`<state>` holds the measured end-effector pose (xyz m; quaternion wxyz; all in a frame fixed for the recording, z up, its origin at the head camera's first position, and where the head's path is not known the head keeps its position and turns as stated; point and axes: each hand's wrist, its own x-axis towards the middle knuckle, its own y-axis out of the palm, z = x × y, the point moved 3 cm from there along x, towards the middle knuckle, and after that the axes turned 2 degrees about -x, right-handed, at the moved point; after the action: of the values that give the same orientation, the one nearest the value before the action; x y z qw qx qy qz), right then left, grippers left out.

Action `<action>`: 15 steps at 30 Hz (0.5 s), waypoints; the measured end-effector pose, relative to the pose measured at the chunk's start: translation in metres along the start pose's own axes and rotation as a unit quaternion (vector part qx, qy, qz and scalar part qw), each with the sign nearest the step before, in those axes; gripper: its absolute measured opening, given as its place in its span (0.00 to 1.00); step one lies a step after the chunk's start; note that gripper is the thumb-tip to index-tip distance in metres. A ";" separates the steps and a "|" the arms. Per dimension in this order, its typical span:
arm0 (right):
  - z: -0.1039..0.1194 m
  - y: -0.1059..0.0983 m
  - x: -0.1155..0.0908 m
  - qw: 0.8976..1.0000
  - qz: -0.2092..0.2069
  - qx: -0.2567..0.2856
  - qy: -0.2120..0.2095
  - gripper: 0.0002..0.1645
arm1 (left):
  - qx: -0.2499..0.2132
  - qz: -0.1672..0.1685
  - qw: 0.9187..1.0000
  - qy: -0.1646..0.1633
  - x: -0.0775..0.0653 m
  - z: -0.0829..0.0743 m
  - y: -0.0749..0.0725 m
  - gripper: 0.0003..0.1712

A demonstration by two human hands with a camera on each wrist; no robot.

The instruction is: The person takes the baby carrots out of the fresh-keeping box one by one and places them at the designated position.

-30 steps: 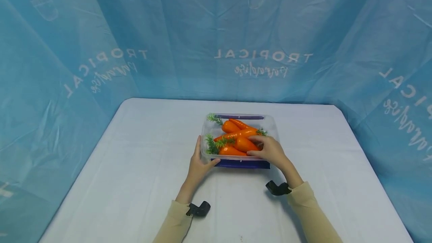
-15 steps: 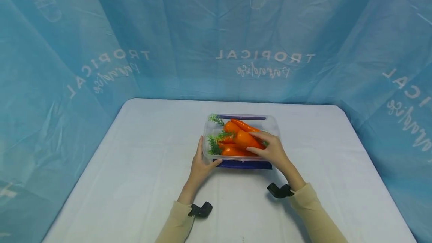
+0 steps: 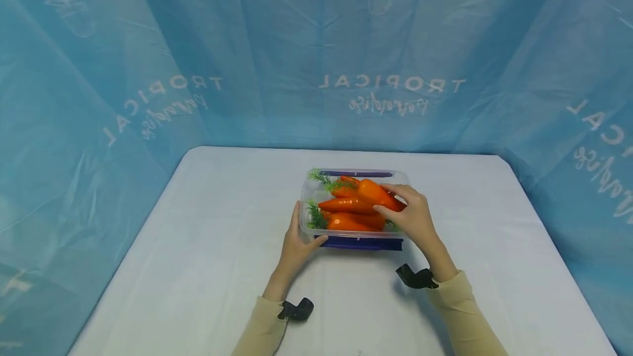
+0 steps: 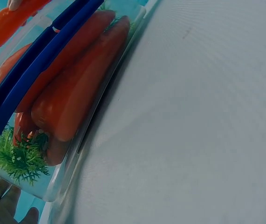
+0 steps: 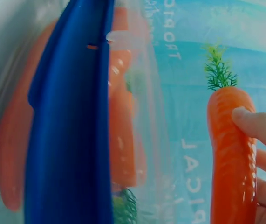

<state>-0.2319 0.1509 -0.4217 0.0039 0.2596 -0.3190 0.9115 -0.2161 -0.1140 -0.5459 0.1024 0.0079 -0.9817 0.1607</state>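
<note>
Nearest on my head feed, two tan sleeves reach in over the white surface, with a black wrist mount at the left cuff and another at the right. Beyond them I have the left hand at the near left corner of the clear box; its fingers are spread apart, the thumb against the blue near flap and the others along the left wall. The right hand comes over the right side, its fingers clamped on one orange carrot. Both wrist feeds show me that carrot raised above the rim; from the head view, its greens point left and its tip right. Under it, more carrots lie crosswise inside, some with green tops by the left wall. A second blue flap edges the far side, and behind hangs a blue curtain with mirrored "TROPICAL" lettering.
</note>
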 end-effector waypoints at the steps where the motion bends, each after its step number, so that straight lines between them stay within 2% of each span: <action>1: 0.000 -0.002 0.000 1.000 -0.005 -0.003 0.000 0.26 | 0.002 -0.001 1.000 0.002 0.000 0.000 0.000 0.63; 15: -0.010 -0.018 0.003 0.999 -0.050 -0.021 0.005 0.26 | -0.005 0.011 1.000 -0.005 -0.001 -0.002 0.000 0.63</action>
<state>-0.2363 0.1705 -0.4162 0.0561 0.2707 -0.3244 0.9046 -0.2152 -0.1136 -0.5441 0.0961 -0.0026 -0.9829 0.1571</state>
